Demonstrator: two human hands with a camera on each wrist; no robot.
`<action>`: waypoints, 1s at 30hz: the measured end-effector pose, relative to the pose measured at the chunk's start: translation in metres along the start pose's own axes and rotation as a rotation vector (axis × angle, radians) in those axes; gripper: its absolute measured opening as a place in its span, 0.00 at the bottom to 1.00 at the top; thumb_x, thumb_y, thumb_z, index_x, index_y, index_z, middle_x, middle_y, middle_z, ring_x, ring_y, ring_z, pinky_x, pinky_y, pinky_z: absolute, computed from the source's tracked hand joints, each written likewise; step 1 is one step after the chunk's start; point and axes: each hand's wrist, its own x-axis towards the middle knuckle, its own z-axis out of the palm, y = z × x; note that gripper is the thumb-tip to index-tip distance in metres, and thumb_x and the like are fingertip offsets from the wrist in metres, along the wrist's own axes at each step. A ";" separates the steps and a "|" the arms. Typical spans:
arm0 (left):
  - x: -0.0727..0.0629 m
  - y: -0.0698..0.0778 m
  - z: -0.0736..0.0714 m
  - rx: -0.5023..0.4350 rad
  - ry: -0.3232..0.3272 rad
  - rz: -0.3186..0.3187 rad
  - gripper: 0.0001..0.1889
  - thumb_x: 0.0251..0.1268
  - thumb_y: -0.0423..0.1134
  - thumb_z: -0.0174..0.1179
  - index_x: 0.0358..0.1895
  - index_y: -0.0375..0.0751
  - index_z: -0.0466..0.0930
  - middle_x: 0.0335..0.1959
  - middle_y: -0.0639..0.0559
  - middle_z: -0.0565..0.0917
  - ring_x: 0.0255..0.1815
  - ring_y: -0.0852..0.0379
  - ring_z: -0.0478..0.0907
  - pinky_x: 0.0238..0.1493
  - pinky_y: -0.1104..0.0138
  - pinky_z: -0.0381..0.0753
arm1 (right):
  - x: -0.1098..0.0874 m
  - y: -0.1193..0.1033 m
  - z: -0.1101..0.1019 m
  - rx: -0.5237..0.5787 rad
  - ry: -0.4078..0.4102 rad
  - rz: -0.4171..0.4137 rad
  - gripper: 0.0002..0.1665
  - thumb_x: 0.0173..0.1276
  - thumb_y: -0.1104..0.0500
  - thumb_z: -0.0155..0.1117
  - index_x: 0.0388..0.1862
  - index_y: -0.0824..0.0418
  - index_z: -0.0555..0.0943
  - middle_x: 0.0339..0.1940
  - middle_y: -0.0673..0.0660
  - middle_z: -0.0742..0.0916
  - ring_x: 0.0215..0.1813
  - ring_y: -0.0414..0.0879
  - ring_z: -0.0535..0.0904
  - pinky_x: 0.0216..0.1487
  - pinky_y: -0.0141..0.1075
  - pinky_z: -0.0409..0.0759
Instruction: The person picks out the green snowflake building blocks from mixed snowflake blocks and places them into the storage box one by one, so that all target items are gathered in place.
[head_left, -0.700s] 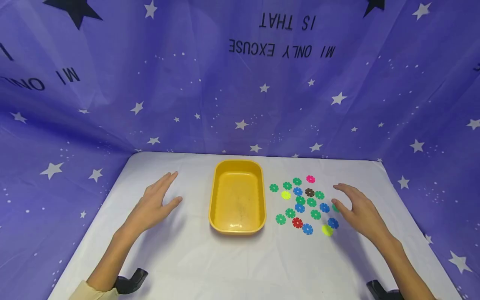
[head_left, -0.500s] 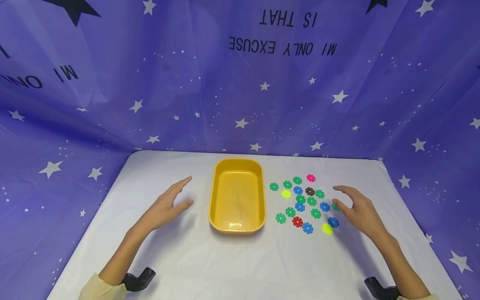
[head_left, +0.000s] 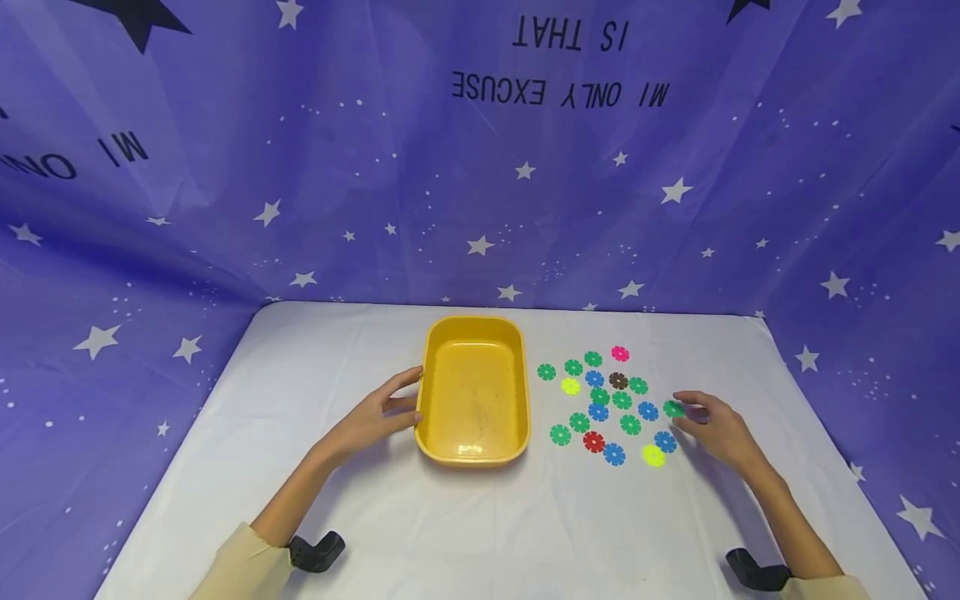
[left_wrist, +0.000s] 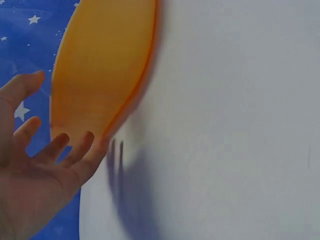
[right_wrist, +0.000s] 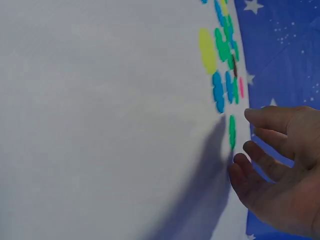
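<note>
A yellow rectangular tray (head_left: 472, 400) with a raised rim lies in the middle of the table. At its left side is my left hand (head_left: 371, 421), fingers extended and fingertips right at the outer wall. In the left wrist view the fingers of the left hand (left_wrist: 55, 170) overlap the end of the tray (left_wrist: 102, 70). My right hand (head_left: 716, 429) hovers at the right end of a group of flat notched plastic discs, its thumb and fingers spread apart beside a green disc (head_left: 672, 408). No disc shows between the fingers of the right hand (right_wrist: 280, 170) in the right wrist view.
Several more discs lie between tray and right hand, among them a pink disc (head_left: 620, 354), a brown disc (head_left: 618, 381), a red disc (head_left: 594, 442) and a yellow disc (head_left: 653, 455). A white cloth (head_left: 480, 533) covers the table. A purple star-patterned curtain (head_left: 420, 167) surrounds it.
My left hand has moved right, from beside the tray up to its left wall. My right hand has shifted slightly down towards the green disc. Tray and discs stay put.
</note>
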 end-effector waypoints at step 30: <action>0.015 -0.015 0.006 -0.313 -0.083 -0.067 0.44 0.66 0.31 0.56 0.82 0.50 0.43 0.81 0.40 0.44 0.74 0.34 0.58 0.61 0.54 0.77 | 0.013 0.026 0.009 -0.027 0.111 0.025 0.19 0.69 0.58 0.66 0.56 0.65 0.82 0.47 0.64 0.83 0.46 0.57 0.77 0.43 0.48 0.74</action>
